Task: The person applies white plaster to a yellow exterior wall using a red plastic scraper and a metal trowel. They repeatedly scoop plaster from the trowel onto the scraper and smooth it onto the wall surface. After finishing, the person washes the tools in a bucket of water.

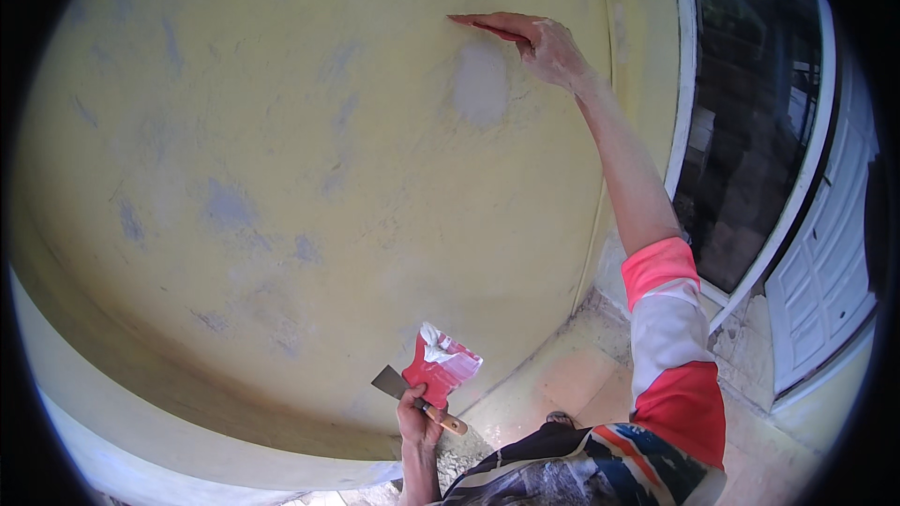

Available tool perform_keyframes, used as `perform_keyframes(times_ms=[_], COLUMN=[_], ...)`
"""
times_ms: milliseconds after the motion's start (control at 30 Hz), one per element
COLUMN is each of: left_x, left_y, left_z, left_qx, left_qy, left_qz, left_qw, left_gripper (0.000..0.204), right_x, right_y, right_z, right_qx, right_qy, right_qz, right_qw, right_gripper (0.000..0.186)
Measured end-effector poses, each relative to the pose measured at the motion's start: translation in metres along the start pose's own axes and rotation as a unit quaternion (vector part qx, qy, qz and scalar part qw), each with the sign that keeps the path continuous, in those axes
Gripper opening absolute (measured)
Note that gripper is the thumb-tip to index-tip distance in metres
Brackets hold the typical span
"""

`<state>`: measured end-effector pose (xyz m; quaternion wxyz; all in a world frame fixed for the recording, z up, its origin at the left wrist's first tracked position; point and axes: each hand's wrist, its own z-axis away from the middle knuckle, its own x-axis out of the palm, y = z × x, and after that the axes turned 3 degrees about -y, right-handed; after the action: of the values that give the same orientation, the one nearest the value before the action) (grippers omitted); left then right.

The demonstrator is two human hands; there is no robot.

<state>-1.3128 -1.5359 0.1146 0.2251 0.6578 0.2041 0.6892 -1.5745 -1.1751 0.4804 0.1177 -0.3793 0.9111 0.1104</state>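
Note:
My right hand (553,52), dusted with pale powder, grips a thin red spreader (499,32) against the yellow wall (309,112), just above a pale smooth patch (480,84). Low in the view, my left hand (420,420) holds a red plastic plate (450,371) with white paste (433,342) on it, together with a metal putty knife (388,380) with a wooden handle. The knife's blade points left, beside the plate. The wall has scattered bluish-grey scuffs.
A white-framed dark glass panel (741,150) and a white panelled door (820,262) are at the right. A vertical pipe (596,215) runs by the wall's corner. A curved ledge (187,431) borders the lower left. Floor tiles (581,375) lie at the wall's foot.

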Motion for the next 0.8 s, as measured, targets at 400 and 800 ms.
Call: perform_keyframes(times_ms=[400,800], left_x=[-0.008,-0.001], left_y=[0.001,-0.002], left_z=[0.004,0.003], left_qx=[0.026,0.021], left_qy=[-0.01,0.03], left_qz=[0.001,-0.019], left_qw=[1.0,0.999], left_gripper=[0.029,0.028], right_x=[0.056,0.101], right_y=[-0.02,-0.057], right_z=[0.128,0.236], right_qx=[-0.021,0.454], right_qy=[-0.013,0.001], right_qz=[0.086,-0.521], right_qw=[0.996,0.723], right_gripper=[0.064,0.045])
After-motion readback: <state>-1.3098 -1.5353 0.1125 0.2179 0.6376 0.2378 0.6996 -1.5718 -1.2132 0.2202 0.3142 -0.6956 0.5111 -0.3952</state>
